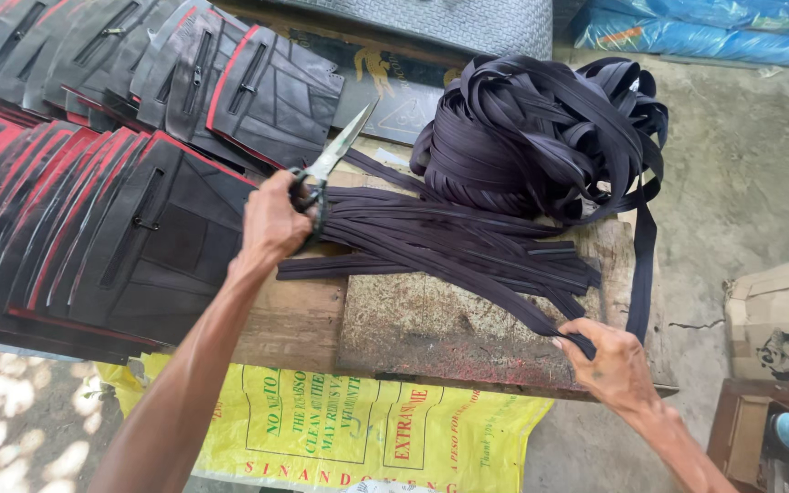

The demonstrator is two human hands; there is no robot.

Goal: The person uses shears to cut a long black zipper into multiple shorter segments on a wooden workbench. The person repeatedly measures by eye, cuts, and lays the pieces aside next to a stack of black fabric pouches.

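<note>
My left hand (pixel 271 224) grips a pair of scissors (pixel 331 157) with black handles, blades pointing up and away, and also pinches one end of a bundle of cut dark purple straps (pixel 431 239) lying across a worn wooden board (pixel 431 319). My right hand (pixel 609 361) holds the other end of a strap at the board's front right edge. Behind the cut pieces sits a big tangled coil of the same dark strap (pixel 541 128), with a loop hanging down the board's right side.
Overlapping stacks of black fabric panels with red edging and zippers (pixel 93 183) cover the left. A yellow printed sack (pixel 358 429) lies under the board. A cardboard box (pixel 783 319) stands at right, blue plastic bags (pixel 714 27) at the back on concrete.
</note>
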